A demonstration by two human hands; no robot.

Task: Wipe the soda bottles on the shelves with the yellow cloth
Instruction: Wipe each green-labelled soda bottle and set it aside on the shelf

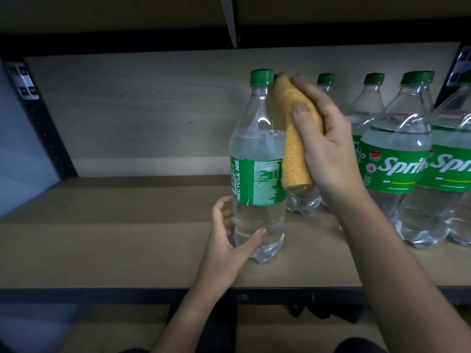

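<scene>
A clear soda bottle with a green cap and green label stands upright on the wooden shelf, its label's back side facing me. My left hand curls round its lower part, thumb across the front. My right hand grips a rolled yellow cloth and presses it against the bottle's right side, from the neck down to the label. Another bottle stands behind the cloth, mostly hidden.
Several more Sprite bottles stand in rows on the right part of the shelf. The shelf's black front rail runs below my arms. A black upright post stands at the left, and another shelf board lies overhead.
</scene>
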